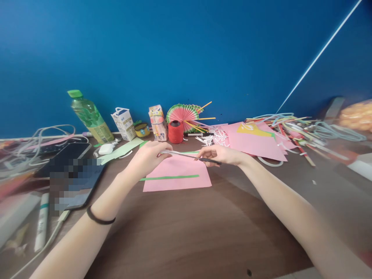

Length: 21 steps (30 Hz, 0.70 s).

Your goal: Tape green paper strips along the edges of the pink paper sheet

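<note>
Two bare forearms reach in over the near edge of the brown tabletop (180,232), the left one wearing a black hair band (100,220) at the wrist. Close to the left edge lie a white marker (42,221) and, just beyond it, a dark phone (87,182).

At the middle of the tabletop a pink sheet (177,184) lies flat, with a thin green strip (170,178) laid across it. Both hands are over the sheet's far edge and share a slim tool (188,155), silver at one end and black at the other; it cannot be told whether it is scissors or a knife. The left hand (148,157) has its fingers curled together, the tips closing on the silver end. The right hand (222,155) pinches the black end, fingers pressed close.

Behind the left hand sit a white earbud case (106,149) and a pale green paper strip (122,151). Toward the far right, more pink sheets (255,145) are stacked, with a tangle of coloured paper strips (290,126) past them.

Along the far edge, against the blue wall, stand a green bottle (88,114), a white carton (123,124), a yellow tape roll (142,130), a printed carton (157,122), a red thread spool (176,131) and a folded paper fan (183,113). Grey cables (52,133) are heaped at the far left corner.
</note>
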### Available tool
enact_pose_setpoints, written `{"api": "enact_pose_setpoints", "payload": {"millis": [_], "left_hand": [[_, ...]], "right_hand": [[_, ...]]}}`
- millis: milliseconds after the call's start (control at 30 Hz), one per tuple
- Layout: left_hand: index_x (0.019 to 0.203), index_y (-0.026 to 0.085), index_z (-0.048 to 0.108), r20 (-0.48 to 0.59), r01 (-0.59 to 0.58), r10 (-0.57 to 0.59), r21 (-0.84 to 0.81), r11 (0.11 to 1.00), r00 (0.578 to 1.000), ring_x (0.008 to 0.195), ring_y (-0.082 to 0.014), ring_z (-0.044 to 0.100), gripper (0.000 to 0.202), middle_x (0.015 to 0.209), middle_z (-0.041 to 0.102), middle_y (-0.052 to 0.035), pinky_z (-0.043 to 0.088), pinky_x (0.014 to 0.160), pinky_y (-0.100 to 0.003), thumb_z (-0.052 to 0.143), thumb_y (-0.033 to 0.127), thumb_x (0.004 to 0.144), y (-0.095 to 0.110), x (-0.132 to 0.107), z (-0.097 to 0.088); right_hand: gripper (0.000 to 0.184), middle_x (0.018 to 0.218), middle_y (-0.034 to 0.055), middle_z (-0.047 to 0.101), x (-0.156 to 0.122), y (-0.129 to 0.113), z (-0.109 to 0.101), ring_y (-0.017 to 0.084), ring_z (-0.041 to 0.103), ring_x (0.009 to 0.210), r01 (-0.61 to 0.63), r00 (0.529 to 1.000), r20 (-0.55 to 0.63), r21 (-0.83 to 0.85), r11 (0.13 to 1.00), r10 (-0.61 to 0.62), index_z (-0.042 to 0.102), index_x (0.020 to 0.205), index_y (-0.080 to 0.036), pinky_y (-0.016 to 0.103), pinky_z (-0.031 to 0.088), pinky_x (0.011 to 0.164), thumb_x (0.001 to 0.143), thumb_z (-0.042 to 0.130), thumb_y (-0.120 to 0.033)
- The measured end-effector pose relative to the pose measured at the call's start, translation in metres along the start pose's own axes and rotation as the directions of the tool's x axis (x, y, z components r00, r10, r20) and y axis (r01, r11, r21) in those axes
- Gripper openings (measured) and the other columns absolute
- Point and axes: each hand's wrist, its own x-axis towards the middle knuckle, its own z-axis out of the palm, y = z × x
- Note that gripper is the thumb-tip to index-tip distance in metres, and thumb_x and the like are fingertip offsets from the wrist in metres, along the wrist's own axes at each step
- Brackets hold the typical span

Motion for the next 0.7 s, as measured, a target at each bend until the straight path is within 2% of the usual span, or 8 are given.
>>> {"api": "enact_pose_setpoints", "payload": {"millis": [700], "left_hand": [[0.088, 0.023, 0.06, 0.019, 0.009, -0.009, 0.002, 1.0, 1.0, 0.075, -0.0141, 0.053, 0.015, 0.085, 0.063, 0.0019, 0.036, 0.066, -0.023, 0.052, 0.033, 0.081, -0.0058, 0.0013, 0.0027]], "right_hand": [[0.03, 0.062, -0.0016, 0.053, 0.0011, 0.0007, -0.0009, 0.003, 0.038, 0.043, -0.004, 0.999, -0.045, -0.055, 0.998, 0.002, 0.061, 0.097, -0.013, 0.016, 0.03, 0.042, 0.071, 0.064, -0.028]]}}
